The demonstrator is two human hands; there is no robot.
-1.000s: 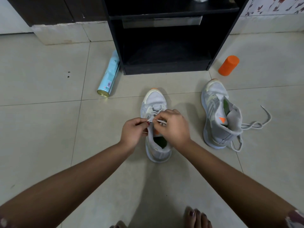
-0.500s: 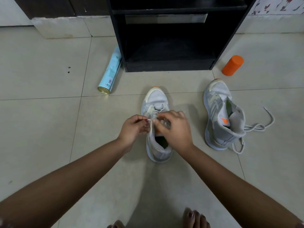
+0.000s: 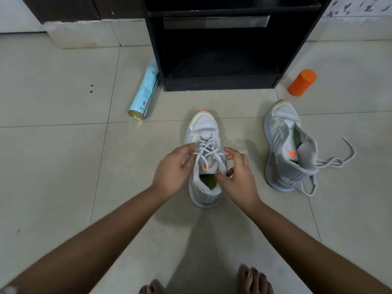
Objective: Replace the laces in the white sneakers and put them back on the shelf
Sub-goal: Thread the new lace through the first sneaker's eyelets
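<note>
Domestic interior, floor level. Indicators: beige tiled floor [image 3: 63,166]; black open shelf unit [image 3: 220,83]; floral-patterned wall [image 3: 356,7] at upper right; laced white sneaker [image 3: 204,128] and second white sneaker [image 3: 284,166]; aerosol can [image 3: 145,92] lying down; orange container [image 3: 302,82]; bare feet [image 3: 252,281].

Centre of the floor [image 3: 63,166] sits one sneaker [image 3: 203,132], left hand [image 3: 171,168] and right hand [image 3: 238,177] flanking it; second sneaker [image 3: 284,149] lies to its right. Behind stands the shelf [image 3: 218,82], spray can [image 3: 144,94] left, cylinder [image 3: 302,82] right.

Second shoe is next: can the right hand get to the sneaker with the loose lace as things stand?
Probably yes. The right hand looks empty, and only bare floor lies between it and the sneaker with the loose lace on that side.
</note>
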